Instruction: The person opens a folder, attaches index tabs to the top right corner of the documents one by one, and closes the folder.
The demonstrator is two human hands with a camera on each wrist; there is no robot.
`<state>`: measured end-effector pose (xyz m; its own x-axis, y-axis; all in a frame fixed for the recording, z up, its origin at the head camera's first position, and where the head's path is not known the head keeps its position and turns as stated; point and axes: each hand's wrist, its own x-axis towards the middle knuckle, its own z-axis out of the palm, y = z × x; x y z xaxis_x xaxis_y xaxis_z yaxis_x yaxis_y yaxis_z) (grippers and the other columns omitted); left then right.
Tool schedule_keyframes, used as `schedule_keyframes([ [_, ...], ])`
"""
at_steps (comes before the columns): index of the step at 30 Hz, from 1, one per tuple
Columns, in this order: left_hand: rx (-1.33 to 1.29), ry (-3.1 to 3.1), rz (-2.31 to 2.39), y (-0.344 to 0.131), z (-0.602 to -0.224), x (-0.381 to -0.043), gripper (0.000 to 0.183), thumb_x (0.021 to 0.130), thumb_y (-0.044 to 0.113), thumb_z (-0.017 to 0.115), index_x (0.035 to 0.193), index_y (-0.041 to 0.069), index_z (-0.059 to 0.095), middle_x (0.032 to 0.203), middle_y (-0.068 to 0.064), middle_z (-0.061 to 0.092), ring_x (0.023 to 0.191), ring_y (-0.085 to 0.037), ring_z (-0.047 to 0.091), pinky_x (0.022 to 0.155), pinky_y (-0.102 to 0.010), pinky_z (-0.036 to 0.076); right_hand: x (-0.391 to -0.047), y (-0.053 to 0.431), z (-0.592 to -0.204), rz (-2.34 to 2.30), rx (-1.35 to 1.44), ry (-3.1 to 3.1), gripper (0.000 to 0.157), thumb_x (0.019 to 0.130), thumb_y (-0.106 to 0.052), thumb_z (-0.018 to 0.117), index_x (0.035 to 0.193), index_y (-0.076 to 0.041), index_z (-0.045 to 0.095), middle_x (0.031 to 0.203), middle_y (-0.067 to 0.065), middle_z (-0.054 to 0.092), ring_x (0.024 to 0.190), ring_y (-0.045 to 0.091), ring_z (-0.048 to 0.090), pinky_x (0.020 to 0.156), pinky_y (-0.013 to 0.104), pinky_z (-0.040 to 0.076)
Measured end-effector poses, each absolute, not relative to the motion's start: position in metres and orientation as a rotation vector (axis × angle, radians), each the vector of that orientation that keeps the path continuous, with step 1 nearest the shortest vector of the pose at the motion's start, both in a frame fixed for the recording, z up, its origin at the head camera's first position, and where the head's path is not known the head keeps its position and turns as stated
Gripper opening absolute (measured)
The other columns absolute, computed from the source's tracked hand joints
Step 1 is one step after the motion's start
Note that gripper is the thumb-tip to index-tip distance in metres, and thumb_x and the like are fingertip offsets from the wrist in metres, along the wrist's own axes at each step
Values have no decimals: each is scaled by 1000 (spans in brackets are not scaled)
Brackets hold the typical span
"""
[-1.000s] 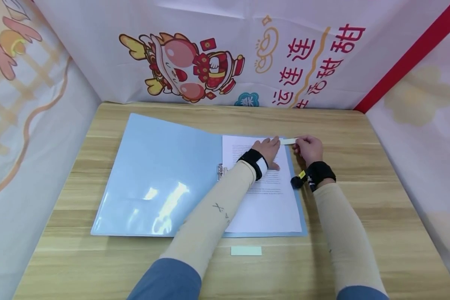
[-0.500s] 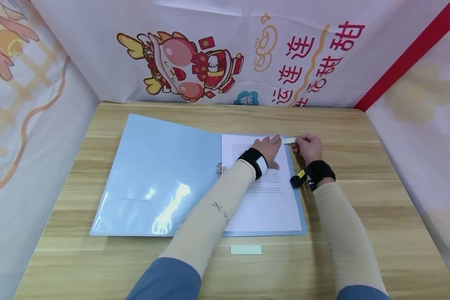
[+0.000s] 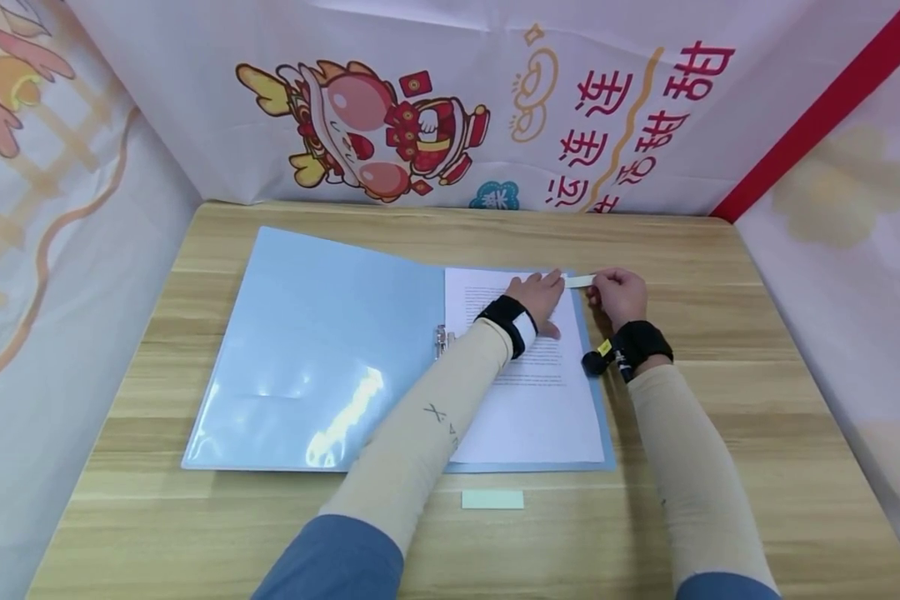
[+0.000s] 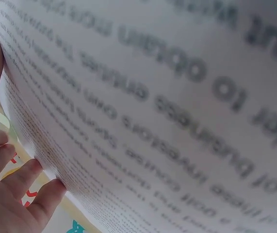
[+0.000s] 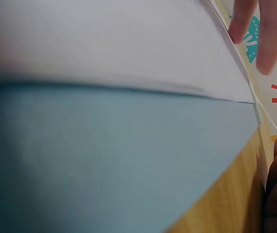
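Observation:
Spread across the upper part of a printed sheet, my left hand rests with its fingers fairly straight. Its fingertips lie at the left end of a pale green paper strip, which juts past the sheet's upper right corner. My right hand pinches the strip's other end between thumb and finger. In the left wrist view the strip looks bent beside the left fingers. The sheet lies inside an open light blue folder. Whether the strip touches the sheet under my left fingers is hidden.
A second pale green strip lies on the wooden table in front of the folder. The folder's metal clip sits along its fold, left of the sheet. A printed cloth hangs behind the table.
Both hands stay almost where they were, with the right hand still pinching the strip. Only a slight shift of the whole head view shows.

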<state>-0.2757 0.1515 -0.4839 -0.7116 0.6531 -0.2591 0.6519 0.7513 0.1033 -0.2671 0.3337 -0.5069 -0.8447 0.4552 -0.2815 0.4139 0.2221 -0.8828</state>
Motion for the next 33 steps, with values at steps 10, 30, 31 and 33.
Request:
schedule_keyframes([
  [10,1033,2714,-5,146,-475,-267,79,88,57,73,150,15,49,163,0,35,143,-24,39,106,-43,42,-265,331,-504,1711,-832,-2444,23,100,-16,59,116,-3,69,75,-6,67,64,8,61,57,20,46],
  [30,1031,2728,-33,154,-491,-279,82,85,64,72,150,19,51,164,3,35,145,-24,36,108,-45,41,-263,315,-493,1000,-574,-2856,45,96,-33,71,122,1,56,121,23,53,104,37,51,87,46,44],
  [31,1030,2724,-41,154,-491,-279,83,86,65,71,151,19,50,164,3,34,146,-24,35,108,-46,41,-264,314,-491,974,-567,-2877,44,95,-31,71,122,0,55,122,25,51,105,38,51,88,48,45],
  [33,1028,2715,-54,154,-490,-279,84,86,65,70,153,19,47,165,3,33,146,-24,34,109,-46,41,-265,311,-489,943,-544,-2904,39,95,-27,72,118,0,56,122,25,51,105,39,51,87,49,45],
])
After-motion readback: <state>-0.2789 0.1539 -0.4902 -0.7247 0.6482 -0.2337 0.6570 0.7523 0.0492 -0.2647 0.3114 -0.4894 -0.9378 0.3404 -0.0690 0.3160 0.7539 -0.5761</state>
